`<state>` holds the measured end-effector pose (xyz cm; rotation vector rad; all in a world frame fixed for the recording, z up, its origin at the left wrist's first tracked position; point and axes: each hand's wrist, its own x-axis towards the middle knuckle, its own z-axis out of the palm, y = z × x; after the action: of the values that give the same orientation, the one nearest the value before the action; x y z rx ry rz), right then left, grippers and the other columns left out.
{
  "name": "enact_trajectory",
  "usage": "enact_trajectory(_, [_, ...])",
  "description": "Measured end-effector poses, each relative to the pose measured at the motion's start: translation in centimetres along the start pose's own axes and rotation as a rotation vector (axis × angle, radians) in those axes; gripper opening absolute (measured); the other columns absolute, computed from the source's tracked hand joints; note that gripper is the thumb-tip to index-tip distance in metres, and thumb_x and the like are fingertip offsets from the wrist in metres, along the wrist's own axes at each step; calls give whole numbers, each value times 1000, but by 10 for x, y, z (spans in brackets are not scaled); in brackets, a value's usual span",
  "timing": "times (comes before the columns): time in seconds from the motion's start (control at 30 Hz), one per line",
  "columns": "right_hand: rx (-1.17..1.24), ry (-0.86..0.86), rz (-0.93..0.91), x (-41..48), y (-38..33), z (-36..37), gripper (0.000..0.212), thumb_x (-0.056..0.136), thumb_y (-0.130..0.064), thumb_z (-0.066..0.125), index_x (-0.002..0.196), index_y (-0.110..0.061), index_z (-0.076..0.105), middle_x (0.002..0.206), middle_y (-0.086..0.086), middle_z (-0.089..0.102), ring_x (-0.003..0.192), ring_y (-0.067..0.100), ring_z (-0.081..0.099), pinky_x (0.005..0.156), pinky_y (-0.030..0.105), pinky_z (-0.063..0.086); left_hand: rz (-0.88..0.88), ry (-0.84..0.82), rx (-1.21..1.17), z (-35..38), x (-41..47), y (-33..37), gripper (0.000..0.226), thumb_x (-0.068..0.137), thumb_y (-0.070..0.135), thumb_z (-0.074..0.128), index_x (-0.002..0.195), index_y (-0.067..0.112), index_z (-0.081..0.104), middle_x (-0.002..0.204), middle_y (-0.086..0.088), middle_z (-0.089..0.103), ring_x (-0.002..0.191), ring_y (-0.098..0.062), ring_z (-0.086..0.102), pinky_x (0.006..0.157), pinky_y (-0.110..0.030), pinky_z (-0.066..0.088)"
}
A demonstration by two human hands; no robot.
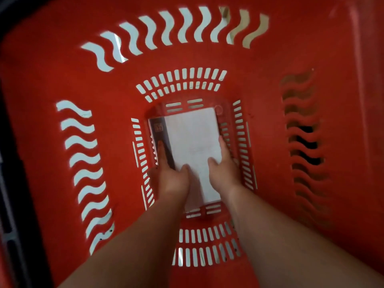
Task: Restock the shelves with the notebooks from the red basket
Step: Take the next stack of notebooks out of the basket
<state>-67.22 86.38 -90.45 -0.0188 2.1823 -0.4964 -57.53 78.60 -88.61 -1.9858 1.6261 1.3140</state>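
I look straight down into the deep red basket [62,80], whose slotted walls fill the view. At its bottom lies a stack of notebooks [192,134] in clear wrap, with a white cover and a dark spine strip on the left. My left hand [172,175] grips the stack's left edge, fingers along the dark spine and thumb on the cover. Gripping the right edge is my right hand [224,169], its thumb on the white cover. Both forearms reach down from the bottom of the frame. How many notebooks the stack holds is hidden.
The basket's walls rise steeply on all sides, pierced by wavy slots [83,159] and straight slots [199,254]. A dark frame or edge [8,183] runs down the far left outside the basket. Pale floor shows through the slots.
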Motion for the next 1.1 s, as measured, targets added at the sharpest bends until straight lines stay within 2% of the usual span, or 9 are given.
enact_trajectory(0.1, [11, 47, -16, -4, -1, -6, 66, 98, -41, 48, 149, -62, 14, 162, 9, 31, 148, 30, 34, 121, 46, 31, -2, 8, -19, -7, -5, 6, 91, 96, 33, 65, 156, 51, -1, 165, 9, 25, 148, -33, 34, 113, -56, 40])
enact_trajectory(0.23, [-45, 42, 23, -26, -14, -25, 59, 104, -36, 48, 156, -49, 25, 157, 16, 32, 148, 31, 32, 124, 38, 25, -26, 4, -38, -32, -24, 25, 87, 97, 22, 65, 157, 47, 8, 157, 8, 39, 141, -33, 45, 105, -50, 47])
enact_trajectory(0.33, [-78, 72, 82, -59, -32, -44, 59, 104, -32, 47, 160, -37, 27, 160, 16, 33, 149, 32, 30, 122, 35, 22, -31, -11, 6, -57, -47, 46, 85, 96, 22, 64, 155, 53, 12, 150, 4, 47, 132, -36, 52, 103, -57, 48])
enact_trajectory(0.5, [277, 156, 86, -156, -64, -83, 63, 101, -18, 57, 159, -23, 34, 160, 5, 41, 145, 26, 41, 119, 34, 33, 50, -50, 69, -130, -119, 92, 78, 95, 25, 59, 152, 57, 17, 137, -5, 43, 118, -31, 54, 97, -48, 50])
enact_trajectory(0.6, [395, 212, 72, -235, -96, -128, 62, 100, -17, 59, 157, -27, 38, 153, 1, 51, 138, 24, 50, 115, 40, 41, 171, -103, 43, -187, -188, 114, 80, 95, 28, 61, 153, 58, 14, 139, -2, 46, 115, -25, 55, 94, -41, 52])
enact_trajectory(0.7, [441, 244, 43, -328, -135, -179, 60, 100, -19, 59, 155, -31, 38, 154, -3, 49, 139, 21, 48, 115, 41, 40, 238, -175, -32, -259, -269, 135, 86, 89, 30, 64, 145, 71, 12, 143, 3, 48, 123, -26, 56, 103, -54, 51])
enact_trajectory(0.87, [512, 252, -111, -489, -182, -258, 61, 99, -11, 57, 154, -32, 41, 145, -13, 55, 133, 10, 51, 113, 31, 40, 399, -294, -84, -393, -405, 156, 90, 89, 17, 70, 153, 56, 20, 143, 11, 54, 119, -18, 57, 103, -50, 52])
enact_trajectory(0.97, [616, 250, -147, -568, -196, -298, 57, 100, -7, 54, 147, -37, 46, 130, -25, 58, 125, 2, 54, 105, 22, 40, 462, -363, -88, -449, -468, 163, 91, 89, 16, 73, 147, 64, 22, 135, 13, 54, 115, -21, 61, 98, -53, 55])
enact_trajectory(1.1, [746, 243, -185, -635, -192, -339, 57, 100, -9, 52, 143, -46, 46, 140, -22, 57, 129, 3, 54, 114, 38, 43, 542, -437, -73, -485, -532, 177, 92, 91, 6, 69, 146, 63, 23, 128, 11, 57, 103, -6, 61, 80, -33, 57])
